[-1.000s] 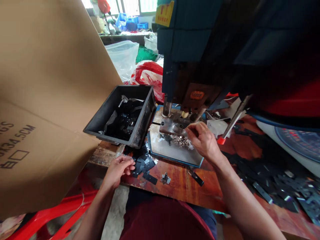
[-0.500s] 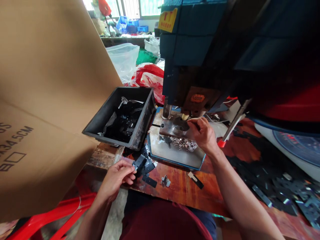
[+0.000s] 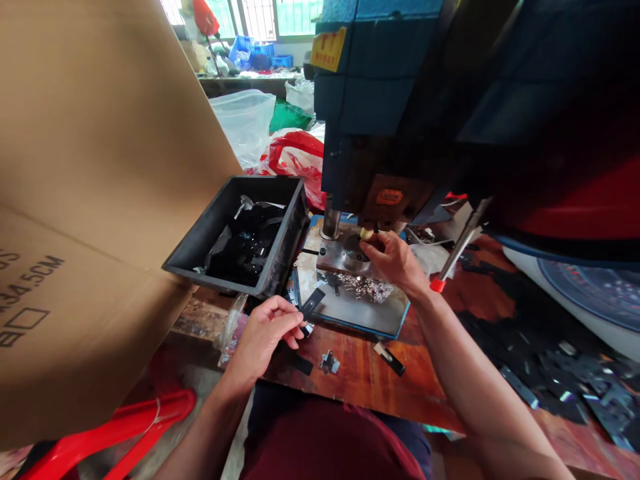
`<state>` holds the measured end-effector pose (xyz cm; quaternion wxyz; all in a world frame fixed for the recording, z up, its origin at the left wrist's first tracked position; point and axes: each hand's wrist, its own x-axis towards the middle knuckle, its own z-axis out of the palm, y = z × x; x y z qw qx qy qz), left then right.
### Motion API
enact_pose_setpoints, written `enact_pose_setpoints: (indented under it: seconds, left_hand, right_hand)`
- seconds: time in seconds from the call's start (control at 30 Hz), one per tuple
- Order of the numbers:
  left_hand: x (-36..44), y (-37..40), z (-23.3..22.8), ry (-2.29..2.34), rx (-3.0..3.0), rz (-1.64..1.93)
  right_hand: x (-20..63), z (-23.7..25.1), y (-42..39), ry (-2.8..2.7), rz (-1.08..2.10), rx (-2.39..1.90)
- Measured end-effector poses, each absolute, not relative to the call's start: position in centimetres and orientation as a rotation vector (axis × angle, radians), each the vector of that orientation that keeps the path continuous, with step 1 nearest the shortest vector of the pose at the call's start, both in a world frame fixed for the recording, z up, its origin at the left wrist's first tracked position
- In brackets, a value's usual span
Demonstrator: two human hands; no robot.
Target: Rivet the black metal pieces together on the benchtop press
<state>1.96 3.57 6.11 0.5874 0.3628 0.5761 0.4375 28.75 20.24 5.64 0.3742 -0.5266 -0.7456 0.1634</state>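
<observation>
Black strip [image 3: 312,301]: flat, narrow piece, pinched at its lower end between thumb and fingertips of the left hand [image 3: 265,333], tilted up and to the right, its free end over the near left edge of the grey plate [image 3: 350,308]. Position: just in front of the black bin, above the wooden bench [image 3: 360,373].

Left hand: fingers closed on the strip, wrist low over the bench edge.

Right hand [image 3: 393,260]: reaches under the press head [image 3: 390,133], fingertips bunched at the steel die block [image 3: 343,253]; whether they grip a small part there cannot be told.

Small shiny parts [image 3: 367,287]: a loose heap on the grey plate, just below the right hand.

Black bin [image 3: 280,247]: rectangular, tilted, left of the die block, holding a pile of dark flat pieces.

Bench, near edge: one black strip lying flat [image 3: 300,363], one small metal bracket [image 3: 330,362], one black-and-white strip [image 3: 390,357], each apart from the others.

Bench, right side: a scatter of dark flat pieces [image 3: 550,380].

Red-tipped lever [image 3: 453,257]: slanted, just right of the right hand.

Cardboard sheet [image 3: 100,200]: large, leaning at left, printed lettering on it.

Red plastic frame [image 3: 125,427]: lower left, below the cardboard.
</observation>
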Motion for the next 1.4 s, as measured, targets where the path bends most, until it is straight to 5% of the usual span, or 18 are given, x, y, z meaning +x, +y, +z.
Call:
enact_pose_setpoints:
  seconds: [0.27, 0.57, 0.87, 1.4]
  left_hand:
    - [3.5, 5.2, 5.9, 1.262, 0.835, 1.076]
    - [5.5, 6.0, 6.1, 1.077, 0.796, 0.941]
    - [6.2, 7.3, 5.5, 0.976, 0.578, 0.936]
    - [7.5, 7.7, 6.4, 1.143, 0.684, 1.138]
  right_hand:
    - [28.8, 6.6, 14.6, -1.692, 0.386, -1.454]
    - [26.8, 6.0, 8.5, -1.535, 1.406, -1.299]
    - [28.3, 4.4, 8.5, -1.747, 0.79, -1.143]
    - [28.8, 4.8, 7.8, -1.847, 0.608, -1.178]
